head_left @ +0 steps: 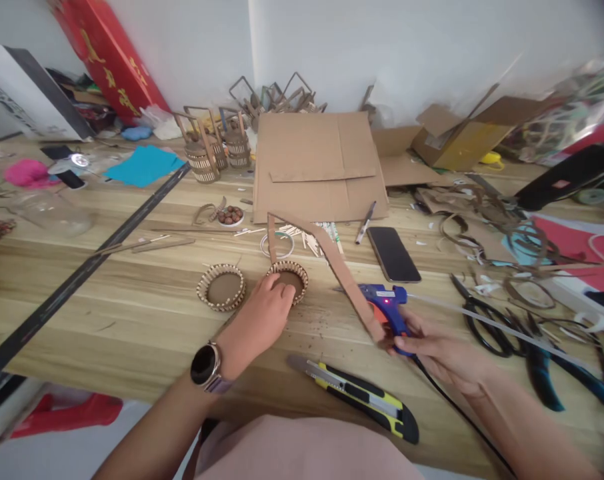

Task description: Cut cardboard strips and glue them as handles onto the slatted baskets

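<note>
My left hand [263, 313], with a watch on its wrist, rests on the rim of a small round cardboard basket [288, 278], fingers curled over its edge. A long cardboard strip [332, 260] arches up from that basket toward my right hand. My right hand [435, 347] grips a blue hot glue gun [387, 303], red light showing, nozzle pointing left at the strip's lower end. A second round basket base [221, 287] lies just left of the first.
A yellow-black utility knife [355, 397] lies near the table's front edge. Close by are a black phone [393, 254], a pen [365, 222], scissors [482, 320], flat cardboard [315, 163], finished baskets [207, 157], a long black ruler [89, 263] and cardboard scraps at right.
</note>
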Tool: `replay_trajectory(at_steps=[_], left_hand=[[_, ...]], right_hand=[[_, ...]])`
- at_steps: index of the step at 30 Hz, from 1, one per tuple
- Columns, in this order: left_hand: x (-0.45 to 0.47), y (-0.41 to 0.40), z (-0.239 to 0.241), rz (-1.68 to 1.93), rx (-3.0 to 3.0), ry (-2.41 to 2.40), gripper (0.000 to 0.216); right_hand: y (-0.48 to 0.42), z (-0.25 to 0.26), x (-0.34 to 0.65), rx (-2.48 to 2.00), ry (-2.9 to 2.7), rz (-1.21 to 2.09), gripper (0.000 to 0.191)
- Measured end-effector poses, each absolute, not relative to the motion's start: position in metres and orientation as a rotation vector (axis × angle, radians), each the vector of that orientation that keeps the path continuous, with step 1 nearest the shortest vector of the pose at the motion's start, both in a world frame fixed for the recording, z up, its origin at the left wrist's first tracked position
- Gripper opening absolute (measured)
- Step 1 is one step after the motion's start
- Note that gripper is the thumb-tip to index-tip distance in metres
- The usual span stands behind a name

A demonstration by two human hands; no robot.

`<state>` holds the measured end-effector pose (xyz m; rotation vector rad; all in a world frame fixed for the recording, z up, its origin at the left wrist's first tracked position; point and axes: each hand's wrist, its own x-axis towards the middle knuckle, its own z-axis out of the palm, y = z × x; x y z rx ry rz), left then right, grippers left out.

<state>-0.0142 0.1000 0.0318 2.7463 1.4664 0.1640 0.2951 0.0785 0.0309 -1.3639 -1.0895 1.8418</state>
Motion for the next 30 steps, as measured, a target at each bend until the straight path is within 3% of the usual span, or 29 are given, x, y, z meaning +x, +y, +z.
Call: replay_trajectory(at_steps=[6,9,12,16,20,25,28,30], left_hand=[[-0.030,0.079,0.058,0.493,2.724,1.524,0.026],[-0.057,0.053,0.065,0.597,2.575,1.772,0.020],[-0.082,0.031,0.058,0.256,2.312,2.111,0.016],[-0.094,0.022,0.043,-0.123,1.943,2.179,0.019],[-0.091,0.025,0.039,-0.115,1.818,2.150,0.020],[-0.097,0.018,0.046,-0.073,1.739,2.050,0.012],[-0.098,0.012,0.056,0.225,1.584,1.823,0.017],[-0.088,0.013,0.063,0.480,1.397,1.558,0.027]], right_hand=[[0.082,0.026,0.295,-1.363,-1.013,1.913,0.052],[0.084,0.024,0.296,-1.413,-0.968,1.893,0.054],[0.088,0.023,0.294,-1.473,-0.949,1.847,0.054],[0.095,0.026,0.289,-1.565,-1.110,1.793,0.052],[0.103,0.033,0.291,-1.679,-1.601,1.539,0.050],[0.102,0.039,0.308,-1.856,-1.956,0.937,0.047],[0.091,0.046,0.301,-1.847,-1.989,0.658,0.042],[0.081,0.053,0.279,-1.723,-2.019,0.741,0.036]])
